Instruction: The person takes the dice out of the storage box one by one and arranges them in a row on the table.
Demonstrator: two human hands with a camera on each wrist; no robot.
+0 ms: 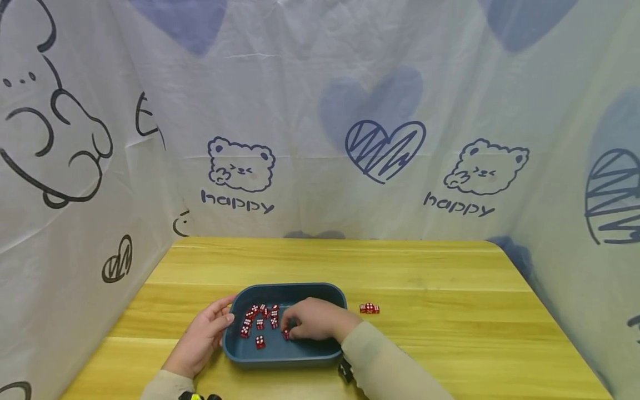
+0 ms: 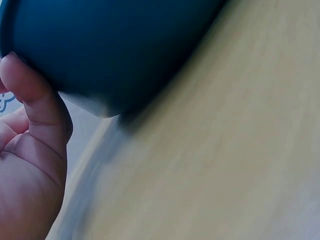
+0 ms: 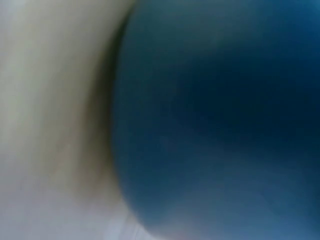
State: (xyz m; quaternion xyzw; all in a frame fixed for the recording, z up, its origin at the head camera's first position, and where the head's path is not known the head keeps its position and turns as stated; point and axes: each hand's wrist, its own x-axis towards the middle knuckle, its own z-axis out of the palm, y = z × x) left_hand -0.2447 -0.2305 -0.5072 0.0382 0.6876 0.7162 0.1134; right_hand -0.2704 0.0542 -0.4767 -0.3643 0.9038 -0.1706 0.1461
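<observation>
A dark blue rounded tray (image 1: 280,362) stands on the table with several red dice (image 1: 260,324) lying in its left half. My left hand (image 1: 202,336) holds the tray's left end, its thumb at the rim; in the left wrist view the thumb (image 2: 30,85) lies against the blue wall. Inside the tray, my right hand (image 1: 320,319) reaches down with bent fingers and pinches a red die (image 1: 286,334) near the tray floor. The right wrist view is blurred; it shows the tray's outer wall (image 3: 165,125) and not the fingers.
A small group of red dice (image 1: 369,308) lies on the yellow wooden table (image 1: 450,322), just right of the tray. White cloth (image 1: 310,183) with blue hearts and bear drawings hangs behind the table and at both sides.
</observation>
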